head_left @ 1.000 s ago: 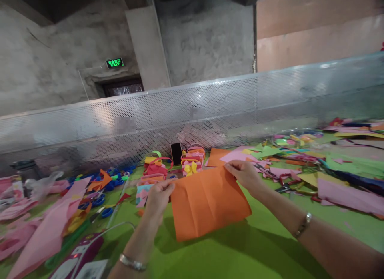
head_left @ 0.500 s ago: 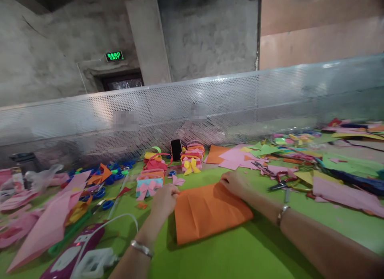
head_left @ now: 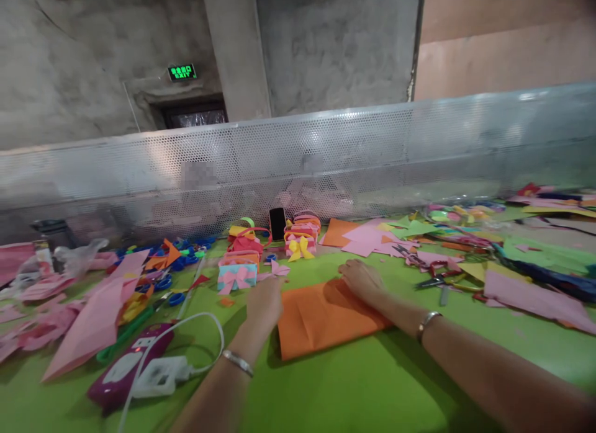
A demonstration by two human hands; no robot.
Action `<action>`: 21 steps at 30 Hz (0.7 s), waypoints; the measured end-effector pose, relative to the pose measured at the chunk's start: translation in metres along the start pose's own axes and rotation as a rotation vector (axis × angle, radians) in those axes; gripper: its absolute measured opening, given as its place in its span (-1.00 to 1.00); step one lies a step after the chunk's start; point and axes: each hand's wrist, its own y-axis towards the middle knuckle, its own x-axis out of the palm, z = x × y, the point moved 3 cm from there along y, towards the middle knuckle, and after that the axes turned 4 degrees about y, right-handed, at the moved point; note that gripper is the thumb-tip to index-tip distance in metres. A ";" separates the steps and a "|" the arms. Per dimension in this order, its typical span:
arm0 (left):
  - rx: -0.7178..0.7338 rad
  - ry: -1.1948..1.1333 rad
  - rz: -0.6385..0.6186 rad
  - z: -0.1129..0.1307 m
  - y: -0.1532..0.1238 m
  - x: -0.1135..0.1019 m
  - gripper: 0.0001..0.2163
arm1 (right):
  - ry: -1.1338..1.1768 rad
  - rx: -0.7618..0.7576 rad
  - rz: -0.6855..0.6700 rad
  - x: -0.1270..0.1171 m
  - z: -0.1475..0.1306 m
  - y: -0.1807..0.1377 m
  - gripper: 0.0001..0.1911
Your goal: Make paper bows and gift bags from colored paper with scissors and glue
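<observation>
A folded orange craft sheet (head_left: 321,324) with soft creases lies on the green tabletop in front of me. My left hand (head_left: 264,308) is closed at its upper left corner, the fingertips mostly hidden behind the knuckles. My right hand (head_left: 363,281) rests palm down on the upper right edge, its fingers stretched out and pressing on the sheet. Just beyond my left hand stands a small light-blue bag with a pink bow (head_left: 236,278). A loose pink bow piece (head_left: 279,268) lies close to the left knuckles.
Behind stand a phone (head_left: 277,224) and a small bag with a yellow bow (head_left: 300,247). Scissors (head_left: 433,281) and paper scraps lie to the right. On the left are a purple power strip (head_left: 123,374) with a white plug and cable, and pink sheets (head_left: 88,324). A perforated metal screen (head_left: 298,154) runs behind.
The view has shifted slightly, moving the table things rightward. My left hand has turned more knuckles-up at the corner. My right fingers lie flatter along the sheet's upper edge.
</observation>
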 end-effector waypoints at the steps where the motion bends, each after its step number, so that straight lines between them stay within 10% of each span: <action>1: 0.016 0.012 -0.015 0.001 0.000 0.000 -0.51 | -0.003 -0.024 0.009 0.000 0.000 0.000 -0.69; 21: 0.188 0.258 -0.133 0.039 -0.009 -0.014 -0.72 | 0.052 -0.151 -0.018 -0.015 -0.007 -0.003 -0.76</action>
